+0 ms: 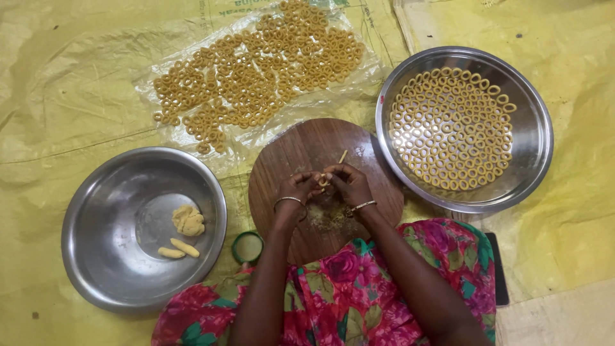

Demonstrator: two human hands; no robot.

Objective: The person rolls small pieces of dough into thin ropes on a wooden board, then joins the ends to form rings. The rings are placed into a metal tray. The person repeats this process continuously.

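Dough strip (324, 182): soft, light, tears easily; left hand (296, 190) and right hand (349, 184) fingertips pinch its ends, above round wooden board (301, 150)

Yellow sheet (77, 96) covered the floor. On it lay a round wooden board (307, 150), a steel bowl (102, 250), a steel plate (532, 134), a clear plastic film (186, 57) and a green ring (247, 247).

Tiny yellow dough piece (324, 182) pinched between left hand (296, 189) and right hand (349, 184), shape too small to tell. Dark flat rectangular object (499, 269) half hidden beneath floral pink garment (346, 295), itself cut off at bottom edge.
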